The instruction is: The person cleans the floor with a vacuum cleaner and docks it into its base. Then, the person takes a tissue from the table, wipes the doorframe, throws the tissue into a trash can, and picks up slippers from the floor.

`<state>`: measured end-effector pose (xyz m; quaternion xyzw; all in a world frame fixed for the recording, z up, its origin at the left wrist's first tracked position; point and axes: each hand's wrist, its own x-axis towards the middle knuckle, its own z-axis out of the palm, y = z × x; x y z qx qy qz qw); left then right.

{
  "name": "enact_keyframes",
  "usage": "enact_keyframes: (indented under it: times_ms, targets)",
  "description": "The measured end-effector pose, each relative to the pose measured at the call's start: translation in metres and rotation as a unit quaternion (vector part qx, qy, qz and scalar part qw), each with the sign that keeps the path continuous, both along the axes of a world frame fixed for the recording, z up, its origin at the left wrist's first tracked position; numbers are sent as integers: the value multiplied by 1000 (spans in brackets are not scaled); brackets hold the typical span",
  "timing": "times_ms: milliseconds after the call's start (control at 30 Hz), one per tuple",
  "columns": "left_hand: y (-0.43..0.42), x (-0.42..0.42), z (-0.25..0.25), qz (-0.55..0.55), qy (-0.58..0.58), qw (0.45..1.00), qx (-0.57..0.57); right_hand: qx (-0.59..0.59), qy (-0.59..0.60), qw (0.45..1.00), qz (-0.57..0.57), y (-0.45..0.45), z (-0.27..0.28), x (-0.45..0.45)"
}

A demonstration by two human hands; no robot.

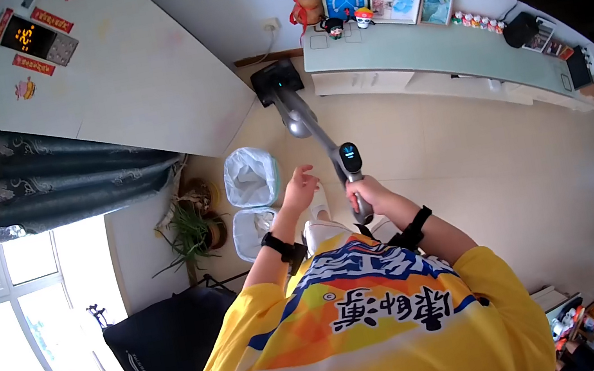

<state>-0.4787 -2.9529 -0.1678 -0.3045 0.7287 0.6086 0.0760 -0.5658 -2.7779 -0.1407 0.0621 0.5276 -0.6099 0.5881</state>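
My right hand (370, 195) is wrapped round the handle of a grey stick vacuum cleaner (311, 121), just below its lit round display. The vacuum's dark floor head (277, 80) rests on the floor between the tall white cabinet and the low sideboard. To the left of the handle, my left hand (301, 188) hangs in the air with its fingers apart and loosely bent, holding nothing. Beside it stand two bins with pale liner bags, the farther bin (251, 178) and the nearer bin (251, 233).
A potted plant (193, 227) stands left of the bins, near a black bag (174, 342). The white cabinet (132, 63) bounds the far left. Along the far wall runs a low sideboard (401, 52) bearing figurines and frames. Pale floor (483, 160) stretches to the right.
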Motion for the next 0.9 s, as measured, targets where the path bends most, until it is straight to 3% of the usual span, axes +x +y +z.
enact_keyframes:
  times_ms: [33,233,367,567,667,767,900]
  targets:
    - [9,-1,-12,0,24,999,22,14,14,1000,17,16,-1,-2]
    - [82,-25,-37,-112,-23,989,-91,56,46,995,62,119,2,4]
    - [138,-42,-43,-176,-77,979,-72,104,79,988,85,195,8,-14]
    - [213,-69,-59,-247,-96,963,-40,170,165,961,144,286,60,-60]
    - [249,-91,-12,-166,-159,967,110,214,224,923,229,300,97,-78]
    - [259,-122,-34,-82,-202,947,238,273,288,867,303,286,147,-85]
    - [268,-145,-40,-24,-239,947,213,267,319,821,391,284,150,-102]
